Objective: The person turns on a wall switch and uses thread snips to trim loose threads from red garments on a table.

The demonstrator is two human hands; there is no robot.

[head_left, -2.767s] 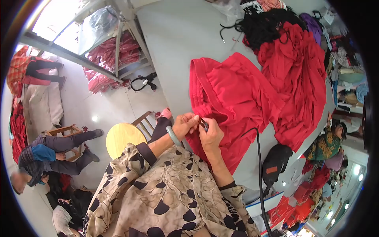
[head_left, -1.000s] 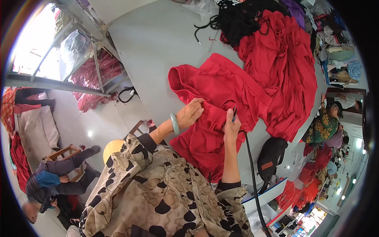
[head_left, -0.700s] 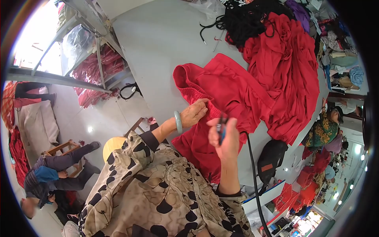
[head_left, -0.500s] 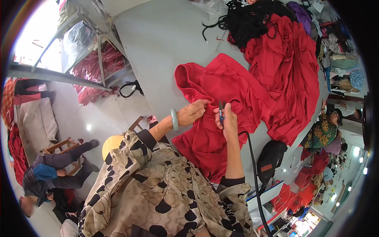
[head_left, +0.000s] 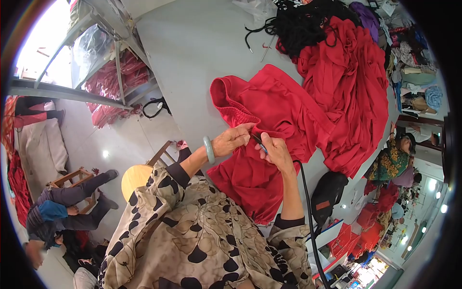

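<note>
A metal rack [head_left: 55,91] beside the counter [head_left: 178,48] carries stacked bundles of red cloth [head_left: 127,72] on its shelf, with a clear plastic bag [head_left: 91,48] by them, its contents hard to make out. On the far side, a red basket [head_left: 341,241] stands beyond the counter; what it holds is too small to tell. A black case [head_left: 328,195] lies near the counter's edge, a black cable [head_left: 308,207] running beside it (nothing shows of what is inside).

The red garment [head_left: 284,106] lies on the counter directly in front of the person, its gathered opening just beyond the left hand [head_left: 232,139], which pinches its edge. The right hand [head_left: 276,151], close beside it, is closed around small snips [head_left: 261,144] pointed towards the left fingertips; whether the blades touch cloth cannot be told. Past both hands, a heap of red cloth [head_left: 346,96] adjoins the garment.
</note>
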